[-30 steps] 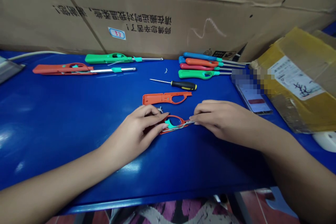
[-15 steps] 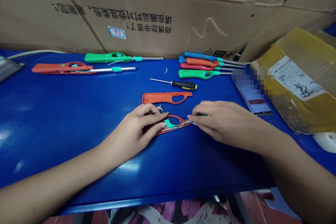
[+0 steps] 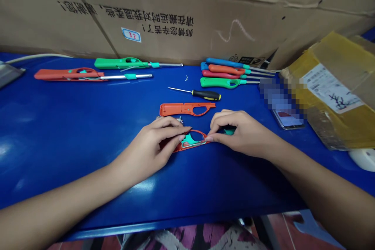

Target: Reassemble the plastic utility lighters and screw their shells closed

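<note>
An open orange lighter shell half [image 3: 193, 141] with a teal trigger inside lies on the blue table [image 3: 73, 125]. My left hand [image 3: 155, 144] holds its left end, fingers curled over it. My right hand [image 3: 238, 133] pinches the shell's right end, and a teal collar piece shows under its fingers. The matching orange cover half [image 3: 187, 108] lies just behind, apart from both hands.
A black-and-yellow screwdriver [image 3: 202, 93] lies behind the cover. Assembled long lighters lie at back left [image 3: 96, 73] and back right [image 3: 225, 72]. Cardboard boxes [image 3: 187, 11] wall the back; a phone [image 3: 285, 115] and a yellow taped parcel [image 3: 336, 90] sit right.
My right hand has slid left and curled tighter onto the shell's right end; the metal tube end that showed there is now covered. My left hand stays put.
</note>
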`<state>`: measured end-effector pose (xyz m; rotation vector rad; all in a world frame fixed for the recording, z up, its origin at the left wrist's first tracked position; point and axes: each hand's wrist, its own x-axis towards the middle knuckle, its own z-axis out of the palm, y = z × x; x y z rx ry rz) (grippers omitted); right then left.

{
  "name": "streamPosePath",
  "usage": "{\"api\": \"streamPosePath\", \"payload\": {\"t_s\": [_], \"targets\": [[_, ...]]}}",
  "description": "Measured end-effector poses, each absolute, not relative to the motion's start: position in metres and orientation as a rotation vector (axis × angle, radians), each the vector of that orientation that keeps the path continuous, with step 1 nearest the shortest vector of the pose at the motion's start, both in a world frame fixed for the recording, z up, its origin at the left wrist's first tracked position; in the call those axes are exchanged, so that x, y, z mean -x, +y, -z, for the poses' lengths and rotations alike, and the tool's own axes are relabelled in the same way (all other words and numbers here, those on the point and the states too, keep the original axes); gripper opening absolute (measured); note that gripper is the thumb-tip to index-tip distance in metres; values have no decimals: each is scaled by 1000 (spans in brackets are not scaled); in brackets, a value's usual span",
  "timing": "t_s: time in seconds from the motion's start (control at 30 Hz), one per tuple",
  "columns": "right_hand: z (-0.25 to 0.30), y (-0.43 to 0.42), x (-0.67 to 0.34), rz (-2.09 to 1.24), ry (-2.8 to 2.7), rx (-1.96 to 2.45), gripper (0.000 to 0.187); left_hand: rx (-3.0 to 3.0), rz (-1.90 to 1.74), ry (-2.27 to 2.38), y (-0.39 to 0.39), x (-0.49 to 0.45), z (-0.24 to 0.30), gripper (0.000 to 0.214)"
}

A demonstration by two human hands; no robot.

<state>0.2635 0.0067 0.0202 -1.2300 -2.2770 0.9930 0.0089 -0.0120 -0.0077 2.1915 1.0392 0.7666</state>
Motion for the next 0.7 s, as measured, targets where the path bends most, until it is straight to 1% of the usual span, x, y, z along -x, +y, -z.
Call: {"api": "streamPosePath", "payload": {"t_s": [0.2,0.4,0.53,0.7], "targets": [[-24,4,-261,-959,-2287,1327,18,-2182,-740,1033,-11,-9,6,29],[-33,6,-273,-1048,-2326,1464,14,-2157,-765,1028,-13,-8,6,31],[-35,2,-270,-857,-2377,1294,3,-2179,-803,1025,-16,-10,4,31],[-29,-15,-252,-555,-2503,1072,11,-2272,-840,996,-19,-10,0,24]]}}
